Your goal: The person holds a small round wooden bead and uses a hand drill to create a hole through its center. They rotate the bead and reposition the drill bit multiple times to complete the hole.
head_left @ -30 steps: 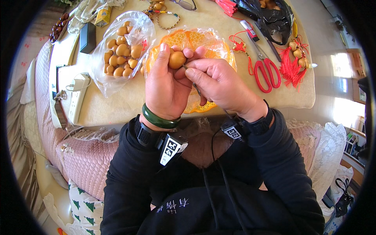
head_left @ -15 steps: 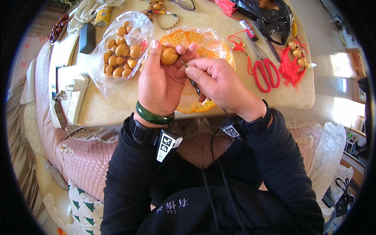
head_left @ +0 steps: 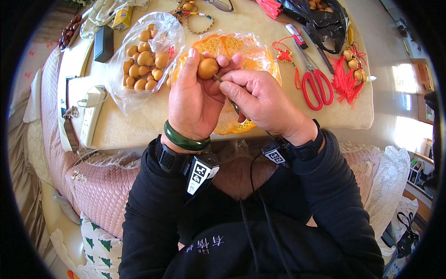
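Note:
My left hand [head_left: 195,104] cradles a small tan gourd [head_left: 207,68] between thumb and curled fingers. My right hand [head_left: 258,100] grips a thin pointed tool [head_left: 218,79] with a dark handle, its tip at the gourd's right side. Beneath both hands lies an orange openwork mat [head_left: 234,126] under crumpled clear plastic. A clear bag of similar gourds [head_left: 144,59] lies to the left. To the right lie red-handled scissors [head_left: 313,90], a red knotted cord [head_left: 283,55] and red tassels with gourds [head_left: 346,88].
At the back are a black bag [head_left: 327,28], glasses [head_left: 222,5], beaded bracelets [head_left: 200,25] and a yellow box [head_left: 121,17]. A dark case [head_left: 103,44] and white power strip [head_left: 93,116] sit left. A pink quilted seat cover [head_left: 102,195] lies below the table.
My hands and the gourd shifted slightly left and up half a second ago, and are now back a little to the right. The tool remains in my right hand at the gourd.

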{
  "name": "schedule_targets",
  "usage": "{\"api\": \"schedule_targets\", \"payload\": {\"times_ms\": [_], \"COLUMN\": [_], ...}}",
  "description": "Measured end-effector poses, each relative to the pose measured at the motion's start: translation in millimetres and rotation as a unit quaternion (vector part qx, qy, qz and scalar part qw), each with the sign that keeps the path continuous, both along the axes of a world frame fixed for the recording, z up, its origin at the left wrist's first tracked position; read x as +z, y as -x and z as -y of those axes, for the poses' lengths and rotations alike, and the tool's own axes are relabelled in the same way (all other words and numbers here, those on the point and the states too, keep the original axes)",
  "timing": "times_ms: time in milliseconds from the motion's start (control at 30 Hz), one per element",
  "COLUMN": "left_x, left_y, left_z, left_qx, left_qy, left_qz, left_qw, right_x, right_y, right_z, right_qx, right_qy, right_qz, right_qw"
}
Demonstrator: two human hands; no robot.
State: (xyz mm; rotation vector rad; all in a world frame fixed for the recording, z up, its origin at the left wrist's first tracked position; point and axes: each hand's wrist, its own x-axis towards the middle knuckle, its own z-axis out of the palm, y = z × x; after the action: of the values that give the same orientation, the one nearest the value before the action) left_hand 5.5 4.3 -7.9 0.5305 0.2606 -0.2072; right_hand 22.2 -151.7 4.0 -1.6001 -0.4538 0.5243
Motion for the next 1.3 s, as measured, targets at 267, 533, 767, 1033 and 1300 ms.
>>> {"api": "schedule_targets", "payload": {"times_ms": [267,533,767,1033,1300], "left_x": [0.0,-1.1,-1.7,2.1,4.7], "left_y": [1.5,2.0,3.2,5.3,5.3], "left_z": [-0.4,-0.2,2.1,7.1,9.4], "left_qx": [-0.010,-0.004,0.006,0.030,0.049], "left_qy": [0.011,0.016,-0.004,-0.007,-0.019], "left_qz": [0.029,0.028,0.041,0.027,0.010], "left_qw": [0.999,0.999,0.999,0.999,0.999], "right_x": [2.3,1.5,1.5,0.7,-0.3], "right_y": [0.4,0.0,0.1,1.7,0.1], "right_z": [1.7,1.6,0.6,-0.1,0.3], "right_qx": [0.013,0.017,0.012,0.002,0.018], "right_qy": [-0.027,-0.017,-0.002,-0.027,-0.029], "right_qz": [-0.090,-0.078,-0.068,-0.076,-0.084], "right_qw": [0.995,0.997,0.998,0.997,0.996]}}
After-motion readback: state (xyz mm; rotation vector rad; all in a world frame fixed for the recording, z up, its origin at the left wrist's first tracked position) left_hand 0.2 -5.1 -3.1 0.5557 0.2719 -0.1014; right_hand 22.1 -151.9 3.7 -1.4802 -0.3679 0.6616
